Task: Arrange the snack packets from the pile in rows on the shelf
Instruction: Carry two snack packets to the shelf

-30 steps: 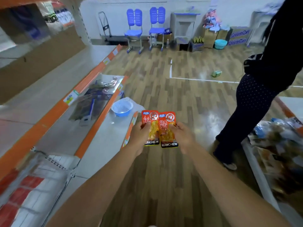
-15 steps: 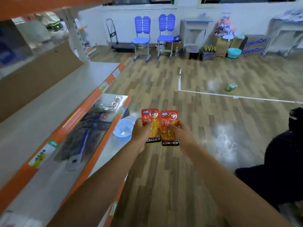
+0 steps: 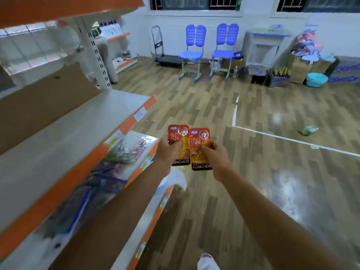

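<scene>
**Snack packets, 2 pcs.** Left packet (image 3: 178, 133) and right packet (image 3: 200, 137), red-orange, are held upright in mid-air, edges touching, just off the front edge of the shelf board (image 3: 68, 137).
**Grip:** left hand (image 3: 166, 152) has its thumb and fingers clamped on the left pkt; right hand (image 3: 216, 158) grips the right pkt the same way.
**Step (est.):** carrying pkts to the shelf.
**Next (est.):** swing left and lay both flat along the board's front edge, square, as the start of a row.
**Text:** "KONCHEW" on the bottom band of each pkt; the Chinese characters above it are not legible. Price tag (image 3: 140, 114) on the edge strip is unreadable.

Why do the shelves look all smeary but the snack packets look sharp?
Head view: the shelf is smeared, probably from camera motion; the snack packets show crisp lettering; white glare patches sit on the shiny floor; the wide lens bends straight edges.
</scene>
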A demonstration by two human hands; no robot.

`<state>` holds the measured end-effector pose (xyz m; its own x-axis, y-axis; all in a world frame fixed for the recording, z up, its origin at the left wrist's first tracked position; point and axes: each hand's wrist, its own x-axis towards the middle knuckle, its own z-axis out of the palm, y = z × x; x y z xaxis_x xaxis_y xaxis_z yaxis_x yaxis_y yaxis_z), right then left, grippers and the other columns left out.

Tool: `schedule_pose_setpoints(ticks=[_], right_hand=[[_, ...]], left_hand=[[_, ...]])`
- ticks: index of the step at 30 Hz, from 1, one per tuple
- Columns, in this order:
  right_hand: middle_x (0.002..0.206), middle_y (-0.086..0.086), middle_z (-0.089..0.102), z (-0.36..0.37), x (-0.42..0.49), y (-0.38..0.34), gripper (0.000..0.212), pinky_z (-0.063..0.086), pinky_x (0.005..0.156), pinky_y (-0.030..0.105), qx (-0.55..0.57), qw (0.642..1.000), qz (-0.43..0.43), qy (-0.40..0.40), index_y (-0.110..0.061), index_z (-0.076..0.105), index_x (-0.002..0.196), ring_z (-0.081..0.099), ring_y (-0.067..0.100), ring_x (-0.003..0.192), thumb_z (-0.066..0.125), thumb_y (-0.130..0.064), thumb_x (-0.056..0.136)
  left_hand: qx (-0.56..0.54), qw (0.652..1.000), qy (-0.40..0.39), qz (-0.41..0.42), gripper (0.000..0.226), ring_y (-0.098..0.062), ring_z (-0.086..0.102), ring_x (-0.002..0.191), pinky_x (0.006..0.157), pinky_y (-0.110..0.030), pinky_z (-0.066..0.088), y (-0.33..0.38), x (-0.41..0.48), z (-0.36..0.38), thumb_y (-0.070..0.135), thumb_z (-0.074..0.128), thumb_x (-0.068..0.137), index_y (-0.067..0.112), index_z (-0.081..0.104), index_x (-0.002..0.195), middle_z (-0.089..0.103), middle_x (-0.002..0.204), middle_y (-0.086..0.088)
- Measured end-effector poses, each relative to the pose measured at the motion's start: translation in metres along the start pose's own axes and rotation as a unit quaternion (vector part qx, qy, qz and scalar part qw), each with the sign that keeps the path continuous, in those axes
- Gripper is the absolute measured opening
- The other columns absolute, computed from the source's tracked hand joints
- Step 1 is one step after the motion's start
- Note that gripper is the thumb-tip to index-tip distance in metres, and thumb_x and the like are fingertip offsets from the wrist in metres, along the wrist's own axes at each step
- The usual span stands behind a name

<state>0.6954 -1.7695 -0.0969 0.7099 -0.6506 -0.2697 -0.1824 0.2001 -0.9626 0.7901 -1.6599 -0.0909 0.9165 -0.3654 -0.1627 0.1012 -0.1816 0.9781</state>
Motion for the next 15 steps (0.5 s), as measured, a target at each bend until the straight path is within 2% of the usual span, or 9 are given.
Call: schedule_pose_setpoints(ticks=[3,6,9,11,13,15], right_hand=[[0.102,0.008,0.069,0.006,0.054,-0.025,0.015,0.056,0.084,0.043,-0.022,0.999,-0.001,-0.023,-0.019,0.059,0.101,0.068,0.024,0.092,0.053,-0.008,0.093],[0.101,0.012,0.070,0.017,0.098,-0.043,0.020,0.056,0.084,0.045,-0.038,0.998,-0.013,-0.052,-0.010,0.063,0.103,0.068,0.028,0.091,0.050,-0.002,0.090],[0.097,0.010,0.070,0.036,0.133,-0.053,0.023,0.057,0.074,0.039,-0.046,0.993,-0.026,-0.101,-0.020,0.063,0.091,0.069,0.026,0.088,0.049,-0.002,0.090],[0.089,0.006,0.070,0.051,0.156,-0.061,0.027,0.055,0.061,0.027,-0.044,0.991,-0.039,-0.121,-0.023,0.063,0.085,0.069,0.018,0.079,0.049,0.000,0.089],[0.090,0.008,0.070,0.070,0.181,-0.069,0.024,0.055,0.059,0.025,-0.043,0.989,-0.047,-0.132,-0.019,0.065,0.089,0.069,0.018,0.077,0.051,0.001,0.087],[0.095,0.012,0.069,0.089,0.207,-0.076,0.021,0.056,0.063,0.031,-0.035,0.988,-0.049,-0.140,-0.009,0.064,0.101,0.069,0.023,0.080,0.054,0.001,0.086]], left_hand=[[0.000,1.000,0.031,0.001,0.017,-0.026,0.064,0.090,0.081,-0.042,0.055,0.017,0.046,0.011,0.011,0.057,0.086,0.019,0.059,0.101,0.067,0.099,-0.008],[0.005,0.998,0.063,0.006,0.019,-0.020,0.063,0.088,0.074,-0.036,0.056,0.025,0.083,0.014,0.014,0.056,0.086,0.023,0.057,0.103,0.065,0.098,-0.003],[0.012,0.996,0.086,0.017,0.018,-0.017,0.062,0.087,0.070,-0.031,0.054,0.031,0.118,0.010,0.014,0.058,0.086,0.027,0.056,0.099,0.064,0.097,-0.001],[0.017,0.993,0.112,0.022,0.023,-0.019,0.062,0.092,0.079,-0.034,0.053,0.033,0.142,0.005,0.012,0.061,0.084,0.024,0.056,0.103,0.064,0.100,-0.001],[0.014,0.990,0.138,0.021,0.028,-0.022,0.062,0.097,0.086,-0.038,0.052,0.035,0.168,-0.001,0.013,0.064,0.084,0.018,0.057,0.110,0.064,0.103,-0.003],[0.013,0.986,0.166,0.018,0.028,-0.022,0.061,0.097,0.085,-0.036,0.051,0.038,0.197,-0.011,0.014,0.065,0.085,0.018,0.054,0.110,0.063,0.101,-0.001]])
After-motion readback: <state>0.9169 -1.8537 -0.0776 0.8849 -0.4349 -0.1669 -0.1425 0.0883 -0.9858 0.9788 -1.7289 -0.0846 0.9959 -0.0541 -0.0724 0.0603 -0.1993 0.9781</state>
